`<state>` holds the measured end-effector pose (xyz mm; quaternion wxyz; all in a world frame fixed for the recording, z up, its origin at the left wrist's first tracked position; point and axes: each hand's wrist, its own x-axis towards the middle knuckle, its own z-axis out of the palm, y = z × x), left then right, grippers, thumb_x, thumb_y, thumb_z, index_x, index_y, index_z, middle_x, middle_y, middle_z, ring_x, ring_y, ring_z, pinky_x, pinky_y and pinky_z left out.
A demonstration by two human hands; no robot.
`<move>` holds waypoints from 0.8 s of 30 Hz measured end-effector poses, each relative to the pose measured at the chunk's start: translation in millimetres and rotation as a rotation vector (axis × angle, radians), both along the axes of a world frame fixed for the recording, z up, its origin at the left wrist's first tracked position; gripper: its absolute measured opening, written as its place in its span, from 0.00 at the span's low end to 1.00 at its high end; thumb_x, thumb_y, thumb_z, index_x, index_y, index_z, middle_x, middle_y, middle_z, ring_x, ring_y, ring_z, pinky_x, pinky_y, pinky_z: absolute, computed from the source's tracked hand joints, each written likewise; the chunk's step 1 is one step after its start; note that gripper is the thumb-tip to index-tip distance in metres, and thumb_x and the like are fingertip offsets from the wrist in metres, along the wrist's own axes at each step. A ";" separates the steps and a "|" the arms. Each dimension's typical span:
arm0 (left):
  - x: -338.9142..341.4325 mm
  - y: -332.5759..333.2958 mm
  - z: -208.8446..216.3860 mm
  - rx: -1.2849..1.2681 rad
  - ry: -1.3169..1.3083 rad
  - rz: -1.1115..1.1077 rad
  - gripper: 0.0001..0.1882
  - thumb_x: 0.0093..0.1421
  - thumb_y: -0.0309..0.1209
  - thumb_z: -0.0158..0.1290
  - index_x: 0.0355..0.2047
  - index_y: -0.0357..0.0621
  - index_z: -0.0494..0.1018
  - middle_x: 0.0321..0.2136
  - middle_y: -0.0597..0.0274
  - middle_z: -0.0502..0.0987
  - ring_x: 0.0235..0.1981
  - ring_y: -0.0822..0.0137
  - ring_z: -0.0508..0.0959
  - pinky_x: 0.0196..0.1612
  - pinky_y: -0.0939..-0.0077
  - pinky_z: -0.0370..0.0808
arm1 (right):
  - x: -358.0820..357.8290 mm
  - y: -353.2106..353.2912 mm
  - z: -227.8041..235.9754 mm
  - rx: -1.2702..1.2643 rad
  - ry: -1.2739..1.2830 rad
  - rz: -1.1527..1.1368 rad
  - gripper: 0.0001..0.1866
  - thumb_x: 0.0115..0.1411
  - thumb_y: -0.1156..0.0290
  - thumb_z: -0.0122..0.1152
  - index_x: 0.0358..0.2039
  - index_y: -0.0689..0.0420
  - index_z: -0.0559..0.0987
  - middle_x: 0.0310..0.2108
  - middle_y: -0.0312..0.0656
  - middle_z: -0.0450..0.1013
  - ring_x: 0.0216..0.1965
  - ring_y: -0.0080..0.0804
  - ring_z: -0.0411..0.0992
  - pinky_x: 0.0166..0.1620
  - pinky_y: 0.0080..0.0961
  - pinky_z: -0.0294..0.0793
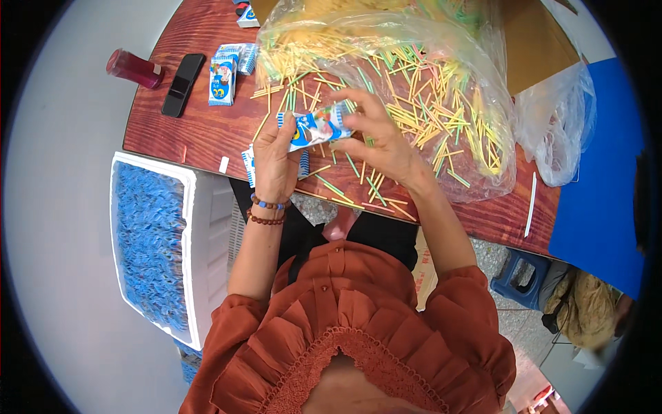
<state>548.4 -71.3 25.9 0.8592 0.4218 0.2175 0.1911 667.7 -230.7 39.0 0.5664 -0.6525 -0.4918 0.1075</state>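
Observation:
Above the near edge of the table, a small blue-and-white packet (318, 127) lies sideways between my hands. My left hand (274, 148) pinches its left end, thumb on top. My right hand (379, 138) is at the packet's right end, thumb and fingers curved around that end; its fingertips are slightly blurred. Many thin yellow, green and pink sticks (427, 114) lie loose on the table and on clear plastic beyond my hands. Partly hidden behind my left wrist, another blue-and-white packet (249, 164) rests at the table edge.
Left on the dark red wooden table (155, 134) are more packets (222, 79), a black phone (183, 84) and a red bottle (135, 67). A white foam box (189, 255) with blue contents stands left. A large clear bag (345, 41) of sticks is at the back; a blue stool (518, 279) stands right.

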 end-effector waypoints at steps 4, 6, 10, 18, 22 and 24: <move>-1.4 -7.1 2.4 0.060 0.033 0.014 0.10 0.65 0.31 0.50 0.34 0.38 0.77 0.30 0.67 0.79 0.29 0.80 0.76 0.32 0.85 0.72 | 5.5 3.5 -3.8 -0.017 -0.155 0.150 0.13 0.53 0.73 0.64 0.40 0.59 0.80 0.56 0.41 0.64 0.60 0.36 0.59 0.58 0.34 0.62; -4.8 -3.9 -3.6 0.109 0.046 0.030 0.10 0.65 0.33 0.51 0.32 0.39 0.77 0.27 0.70 0.77 0.25 0.83 0.73 0.27 0.86 0.69 | 10.1 4.1 -3.7 -0.030 0.013 0.270 0.12 0.52 0.74 0.65 0.38 0.60 0.81 0.57 0.40 0.64 0.60 0.34 0.60 0.56 0.33 0.64; -13.2 14.2 -5.1 0.220 0.124 0.064 0.13 0.65 0.36 0.50 0.32 0.40 0.76 0.26 0.68 0.77 0.26 0.80 0.74 0.25 0.84 0.70 | 46.3 1.1 -19.3 0.028 0.593 0.050 0.11 0.57 0.71 0.58 0.40 0.59 0.81 0.46 0.38 0.75 0.46 0.26 0.72 0.45 0.24 0.72; -15.2 16.5 6.5 0.108 0.055 0.146 0.12 0.65 0.36 0.50 0.31 0.42 0.76 0.26 0.73 0.75 0.26 0.82 0.74 0.27 0.84 0.73 | 115.5 47.8 -22.9 -0.479 -0.394 -0.494 0.16 0.60 0.66 0.53 0.48 0.52 0.78 0.33 0.44 0.75 0.37 0.36 0.73 0.44 0.25 0.70; -16.1 18.5 -1.1 0.084 0.023 0.146 0.13 0.66 0.36 0.48 0.33 0.39 0.76 0.29 0.66 0.79 0.28 0.78 0.77 0.29 0.81 0.74 | 123.3 85.9 -12.0 -0.172 -0.043 -0.351 0.19 0.58 0.68 0.54 0.51 0.53 0.75 0.38 0.46 0.75 0.40 0.36 0.74 0.43 0.28 0.71; -16.2 18.8 -1.3 0.044 0.013 0.169 0.11 0.66 0.34 0.49 0.34 0.40 0.76 0.28 0.70 0.77 0.27 0.81 0.75 0.28 0.83 0.73 | 129.6 101.0 -14.8 -0.121 -0.307 -0.338 0.14 0.56 0.67 0.57 0.42 0.58 0.77 0.36 0.46 0.74 0.36 0.37 0.73 0.41 0.30 0.71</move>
